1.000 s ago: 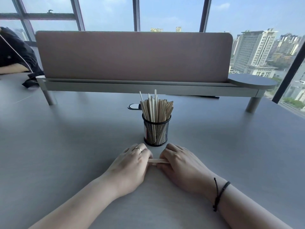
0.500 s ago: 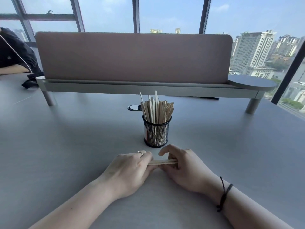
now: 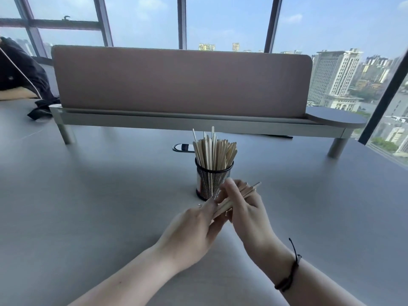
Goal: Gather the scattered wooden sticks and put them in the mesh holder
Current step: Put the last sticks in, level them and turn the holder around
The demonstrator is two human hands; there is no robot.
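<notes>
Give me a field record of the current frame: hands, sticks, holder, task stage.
left hand: grips near end of the bundle
right hand: grips the bundle's middle
bundle of wooden sticks: lifted off the table, tilted, far end up and right
mesh holder: upright, already packed with sticks, just behind the hands
stage: bundle gathered, not yet inserted

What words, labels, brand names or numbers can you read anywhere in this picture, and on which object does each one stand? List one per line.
None can be read.
Black wire-mesh holder: no label visible.
Pale wooden sticks held in both hands: no print visible.
Distant pale high-rise buildings outside the window: any signs too small to read.
</notes>
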